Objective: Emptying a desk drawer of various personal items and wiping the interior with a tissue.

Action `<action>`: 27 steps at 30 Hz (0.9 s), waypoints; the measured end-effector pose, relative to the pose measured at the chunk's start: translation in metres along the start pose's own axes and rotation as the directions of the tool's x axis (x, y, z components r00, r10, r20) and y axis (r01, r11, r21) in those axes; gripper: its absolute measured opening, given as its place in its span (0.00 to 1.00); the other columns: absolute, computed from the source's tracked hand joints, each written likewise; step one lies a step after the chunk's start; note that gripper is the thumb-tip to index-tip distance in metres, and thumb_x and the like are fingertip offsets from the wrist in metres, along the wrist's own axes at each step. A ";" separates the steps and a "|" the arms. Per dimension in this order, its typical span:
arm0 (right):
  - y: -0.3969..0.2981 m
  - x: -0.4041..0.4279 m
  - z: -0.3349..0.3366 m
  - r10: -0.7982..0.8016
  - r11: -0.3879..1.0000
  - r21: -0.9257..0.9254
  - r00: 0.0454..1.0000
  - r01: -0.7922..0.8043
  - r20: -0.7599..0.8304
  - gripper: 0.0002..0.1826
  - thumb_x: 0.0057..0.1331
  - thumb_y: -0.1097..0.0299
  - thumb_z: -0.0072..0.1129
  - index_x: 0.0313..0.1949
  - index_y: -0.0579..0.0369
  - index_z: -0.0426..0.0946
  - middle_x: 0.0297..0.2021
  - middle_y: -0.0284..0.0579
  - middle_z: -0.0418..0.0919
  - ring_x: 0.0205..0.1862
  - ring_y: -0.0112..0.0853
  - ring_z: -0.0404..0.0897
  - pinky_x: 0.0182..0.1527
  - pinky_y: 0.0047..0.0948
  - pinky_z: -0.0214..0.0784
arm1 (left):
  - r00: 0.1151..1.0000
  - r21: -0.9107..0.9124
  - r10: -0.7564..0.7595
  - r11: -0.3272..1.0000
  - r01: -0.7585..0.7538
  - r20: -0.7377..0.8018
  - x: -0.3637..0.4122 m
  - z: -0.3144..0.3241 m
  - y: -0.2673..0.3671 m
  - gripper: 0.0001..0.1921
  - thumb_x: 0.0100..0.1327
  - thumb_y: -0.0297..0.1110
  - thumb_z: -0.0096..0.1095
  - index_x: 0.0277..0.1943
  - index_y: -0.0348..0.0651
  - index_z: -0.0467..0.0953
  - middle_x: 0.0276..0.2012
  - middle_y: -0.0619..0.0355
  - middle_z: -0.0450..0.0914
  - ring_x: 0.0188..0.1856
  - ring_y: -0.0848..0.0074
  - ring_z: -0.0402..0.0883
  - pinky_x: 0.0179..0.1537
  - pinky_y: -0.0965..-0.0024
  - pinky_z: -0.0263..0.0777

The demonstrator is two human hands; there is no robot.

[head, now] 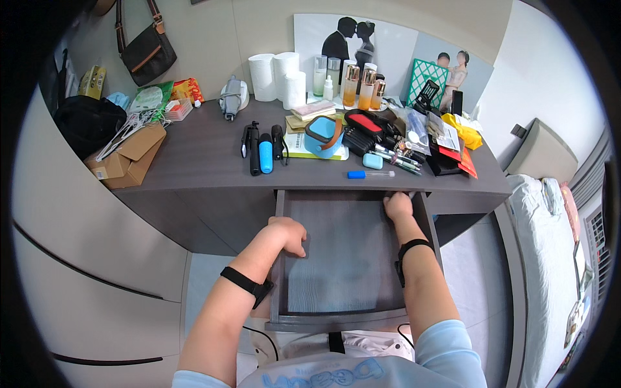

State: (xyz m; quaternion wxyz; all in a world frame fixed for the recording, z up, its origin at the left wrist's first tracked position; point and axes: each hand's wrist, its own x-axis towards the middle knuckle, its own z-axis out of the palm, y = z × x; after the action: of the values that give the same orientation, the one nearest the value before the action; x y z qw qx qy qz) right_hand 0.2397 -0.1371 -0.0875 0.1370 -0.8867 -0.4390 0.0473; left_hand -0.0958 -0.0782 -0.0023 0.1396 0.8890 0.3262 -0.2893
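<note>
A dark grey wooden drawer (339,262) is pulled out from the desk towards my body, and its wood-grain bottom lies bare. My left hand (288,235) is bent over the drawer's left side wall (275,286), with its curled fingers hanging inside. My right hand (399,206) reaches into the back right corner, close to the right side wall (433,242). Its fingertips are partly hidden below the desktop edge. Something small and pale shows beside that hand, too little of it to name. Both wrists wear black straps.
On the desktop (208,165) stand toilet paper rolls (263,77), pump bottles (367,89), a blue lidded container (321,138) and a blue-capped marker (356,174) near the front edge. A cardboard box (131,160) sits at left. A bed (548,271) is at right.
</note>
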 end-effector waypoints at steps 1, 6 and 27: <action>0.005 0.000 -0.002 -0.011 1.000 0.014 1.000 0.010 0.028 0.32 0.59 0.58 0.53 0.52 0.77 0.64 0.43 0.69 0.75 0.48 0.52 0.76 0.54 0.39 0.68 | 1.000 -0.065 0.008 0.998 -0.009 -0.015 0.008 0.003 -0.005 0.29 0.50 0.54 0.65 0.55 0.53 0.75 0.50 0.57 0.79 0.54 0.64 0.75 0.53 0.61 0.68; -0.005 -0.002 0.022 0.034 0.999 0.026 0.998 -0.035 0.058 0.36 0.58 0.53 0.51 0.55 0.76 0.63 0.52 0.70 0.70 0.59 0.52 0.67 0.62 0.37 0.58 | 0.976 -0.123 -0.058 0.992 0.033 -0.208 0.016 -0.012 0.002 0.26 0.53 0.50 0.63 0.53 0.47 0.75 0.49 0.54 0.79 0.55 0.60 0.74 0.61 0.40 0.51; -0.180 -0.085 0.048 -0.689 0.724 0.227 0.671 0.651 0.272 0.33 0.61 0.54 0.50 0.64 0.52 0.59 0.67 0.50 0.54 0.70 0.41 0.49 0.69 0.31 0.44 | 0.934 -0.423 -0.356 0.841 0.337 0.037 0.046 -0.032 -0.006 0.12 0.53 0.34 0.54 0.31 0.34 0.79 0.24 0.51 0.81 0.22 0.67 0.80 0.27 0.66 0.74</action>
State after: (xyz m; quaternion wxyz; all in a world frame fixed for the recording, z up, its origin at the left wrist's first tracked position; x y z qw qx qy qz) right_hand 0.0401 -0.0909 -0.0857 0.1161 -0.6321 -0.7472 0.1692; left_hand -0.0581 -0.0367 -0.0048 0.2671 0.7697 0.5392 -0.2132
